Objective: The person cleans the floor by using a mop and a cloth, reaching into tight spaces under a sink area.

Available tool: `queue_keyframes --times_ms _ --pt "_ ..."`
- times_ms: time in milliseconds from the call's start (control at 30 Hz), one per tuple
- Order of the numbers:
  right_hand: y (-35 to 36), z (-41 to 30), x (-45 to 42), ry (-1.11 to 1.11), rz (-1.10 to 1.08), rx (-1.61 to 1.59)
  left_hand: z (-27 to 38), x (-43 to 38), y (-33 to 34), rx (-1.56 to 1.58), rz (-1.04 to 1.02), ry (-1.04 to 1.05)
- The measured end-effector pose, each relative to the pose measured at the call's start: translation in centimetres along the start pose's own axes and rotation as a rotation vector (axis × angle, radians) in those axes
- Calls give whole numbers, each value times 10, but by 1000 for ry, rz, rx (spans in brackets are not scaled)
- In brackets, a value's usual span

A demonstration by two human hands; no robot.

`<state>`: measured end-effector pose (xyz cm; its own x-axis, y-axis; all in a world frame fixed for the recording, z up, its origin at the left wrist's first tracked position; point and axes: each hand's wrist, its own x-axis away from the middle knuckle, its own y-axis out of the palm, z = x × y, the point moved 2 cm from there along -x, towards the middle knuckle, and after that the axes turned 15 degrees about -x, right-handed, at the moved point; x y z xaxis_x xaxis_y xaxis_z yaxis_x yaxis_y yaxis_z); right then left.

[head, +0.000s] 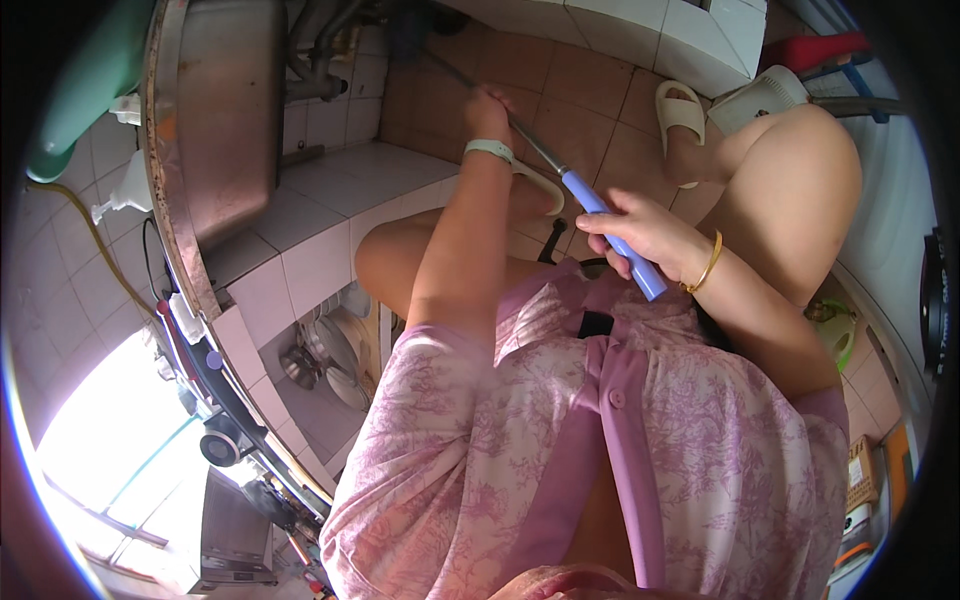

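A long-handled tool with a metal shaft and a blue-purple grip point(598, 210) runs slantwise across the floor. My right hand point(637, 231), with a gold bracelet at its wrist, is closed around the grip. Farther up, my left hand point(489, 114), with a pale band at its wrist, holds the metal shaft. The tool's far end point(409, 36) is dark and blurred, low by the drain pipes point(319, 79), so its kind cannot be told.
On the left are the underside of a steel sink point(225, 112), a tiled ledge point(319, 195) and hanging pans point(330, 349). A white bin point(761, 97) stands beyond my right knee. Brown floor tiles point(581, 82) lie between my slippered feet and a white-tiled wall.
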<state>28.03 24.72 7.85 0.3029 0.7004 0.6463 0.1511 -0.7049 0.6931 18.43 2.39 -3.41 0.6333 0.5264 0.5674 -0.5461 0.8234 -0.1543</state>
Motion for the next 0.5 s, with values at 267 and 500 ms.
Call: queue_keyframes --times_ms 267,500 --pt "-8 -12 36 -103 -16 175 15 41 9 -247 95 104" --pt "-8 -15 55 -181 -68 376 21 68 -4 115 53 119"
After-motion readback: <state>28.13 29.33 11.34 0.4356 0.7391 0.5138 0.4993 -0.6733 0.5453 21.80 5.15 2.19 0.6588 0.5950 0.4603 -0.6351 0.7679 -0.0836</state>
